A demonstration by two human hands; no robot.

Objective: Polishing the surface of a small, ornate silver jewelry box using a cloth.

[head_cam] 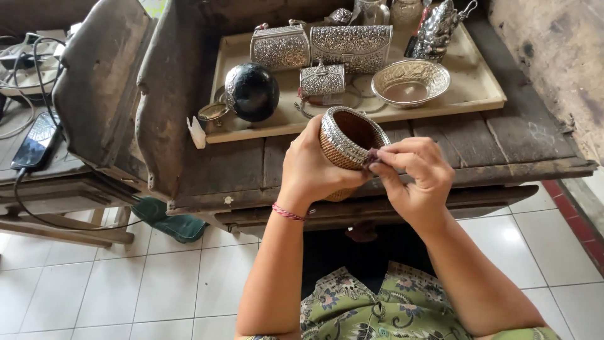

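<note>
My left hand (309, 169) grips a small round woven basket (348, 138) with an embossed silver rim, tilted so its brown inside faces up and right. My right hand (412, 176) pinches a small dark cloth (371, 157) and presses it against the basket's rim on the near right side. A pink thread bracelet sits on my left wrist. Both hands are held above the front edge of an old dark wooden table (497, 148).
A pale wooden tray (484, 88) on the table carries two silver embossed boxes (352, 45), a small silver purse (322, 80), a silver bowl (410, 82), a black ball-shaped piece (253, 91) and a silver figure (437, 28). A phone with a cable (36, 141) lies at the left. White floor tiles are below.
</note>
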